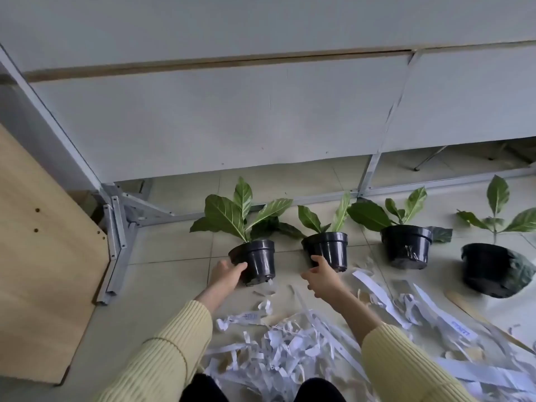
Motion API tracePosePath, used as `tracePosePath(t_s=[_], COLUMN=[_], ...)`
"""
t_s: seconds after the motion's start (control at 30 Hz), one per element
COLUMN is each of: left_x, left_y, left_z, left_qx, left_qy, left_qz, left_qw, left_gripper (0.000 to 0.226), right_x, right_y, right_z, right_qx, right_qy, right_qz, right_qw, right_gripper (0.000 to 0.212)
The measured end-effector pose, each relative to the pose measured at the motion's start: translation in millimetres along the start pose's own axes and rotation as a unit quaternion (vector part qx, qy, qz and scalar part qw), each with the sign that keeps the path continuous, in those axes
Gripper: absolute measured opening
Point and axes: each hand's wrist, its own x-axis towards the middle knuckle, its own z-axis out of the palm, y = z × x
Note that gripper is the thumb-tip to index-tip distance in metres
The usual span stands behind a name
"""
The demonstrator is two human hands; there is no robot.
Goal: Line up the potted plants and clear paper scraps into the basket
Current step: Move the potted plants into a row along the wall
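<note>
The light is soft, cool and even, with no clear direction, and not very bright. Shadows are weak: only a thin dark patch lies under the leftmost pot (258, 261). The glossy leaves (223, 213) carry pale reflections. The wide lens bends the straight edges of the partition (203, 117) near the borders. The paper scraps (284, 343) low in view look smeared and soft.
</note>
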Motion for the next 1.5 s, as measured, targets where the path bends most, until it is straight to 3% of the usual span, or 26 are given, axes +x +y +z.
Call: tracePosePath(t_s=[0.13,0.4,0.73,1.07,1.3,1.5], left_x=[33,92,159,178,173,157], left_y=[-2,-13,-21,-29,-29,-34], left_z=[5,16,27,32,24,21], left_qx=[-0.100,-0.200,-0.194,-0.259,-0.287,-0.300], left_qy=[-0.030,-0.052,-0.026,-0.069,-0.074,-0.084], left_qz=[-0.115,-0.191,-0.238,-0.265,-0.274,-0.267], left_qw=[0.988,0.960,0.951,0.926,0.915,0.912], left_gripper=[0.051,0.037,0.059,0.033,0.013,0.010], right_x=[32,98,168,203,200,183], right_y=[-2,-7,-13,-21,-28,-26], right_z=[10,42,76,104,108,106], right_qx=[0.014,0.024,0.069,0.117,0.118,0.083], right_qy=[-0.026,-0.087,-0.103,-0.102,-0.079,-0.070], right_qz=[0.043,0.100,0.161,0.241,0.258,0.222], right_qw=[0.999,0.991,0.979,0.958,0.956,0.969], right_gripper=[0.056,0.041,0.056,0.066,0.042,0.038])
